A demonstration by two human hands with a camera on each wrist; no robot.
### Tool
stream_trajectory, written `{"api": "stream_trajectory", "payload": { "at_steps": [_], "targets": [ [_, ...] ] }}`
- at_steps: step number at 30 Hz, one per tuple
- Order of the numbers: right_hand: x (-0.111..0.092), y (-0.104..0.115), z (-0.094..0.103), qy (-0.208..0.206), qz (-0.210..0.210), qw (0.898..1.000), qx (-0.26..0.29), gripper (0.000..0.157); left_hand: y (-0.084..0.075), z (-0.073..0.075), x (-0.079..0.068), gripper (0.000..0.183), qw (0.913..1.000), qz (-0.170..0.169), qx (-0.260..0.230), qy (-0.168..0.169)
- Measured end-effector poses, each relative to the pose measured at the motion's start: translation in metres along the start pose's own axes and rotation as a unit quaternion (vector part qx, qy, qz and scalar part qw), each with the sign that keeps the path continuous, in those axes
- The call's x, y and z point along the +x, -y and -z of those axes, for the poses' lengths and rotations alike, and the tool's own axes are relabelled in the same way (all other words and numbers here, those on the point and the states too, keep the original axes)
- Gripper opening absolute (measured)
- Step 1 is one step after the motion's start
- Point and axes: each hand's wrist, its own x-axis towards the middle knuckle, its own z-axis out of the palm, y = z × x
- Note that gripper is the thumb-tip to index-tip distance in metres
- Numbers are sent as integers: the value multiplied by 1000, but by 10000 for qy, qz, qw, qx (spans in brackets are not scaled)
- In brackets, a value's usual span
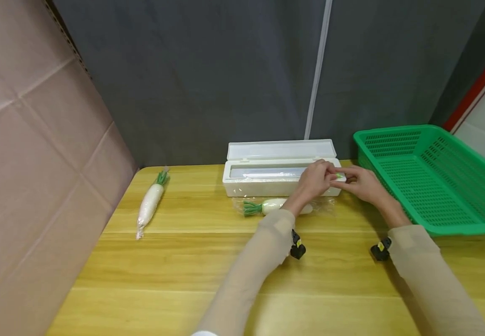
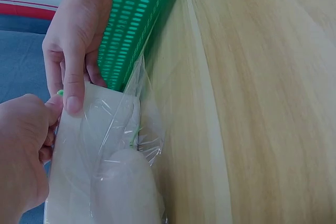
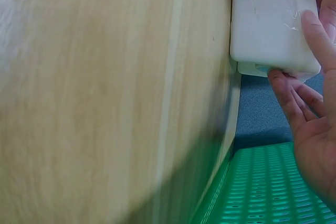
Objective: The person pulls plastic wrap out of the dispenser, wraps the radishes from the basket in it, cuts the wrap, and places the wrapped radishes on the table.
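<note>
A white cling film dispenser (image 1: 248,187) with its lid raised stands along the table's back edge. At its right end my left hand (image 1: 315,179) pinches a small green slider (image 2: 61,93) on the top edge. My right hand (image 1: 362,184) grips the same end, its thumb (image 2: 75,100) on the front face and its fingers round the corner. Clear film (image 2: 107,124) hangs down the front of the dispenser. A white radish (image 1: 273,205) with green leaf stubs lies close before it on the film, partly hidden by my left wrist in the head view.
A second radish (image 1: 150,205), wrapped in film, lies at the left of the wooden table (image 1: 183,280). A green plastic basket (image 1: 419,224) stands at the right, close beside my right forearm. A dark grey partition (image 1: 204,93) rises behind the table.
</note>
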Motion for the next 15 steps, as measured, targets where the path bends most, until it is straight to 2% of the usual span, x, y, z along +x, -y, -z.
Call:
{"api": "stream_trajectory", "payload": {
  "at_steps": [15],
  "targets": [
    [-3, 4, 1, 133, -172, 9996, 162, 53, 1, 6, -1, 14, 9992, -84, 318, 240]
  ]
}}
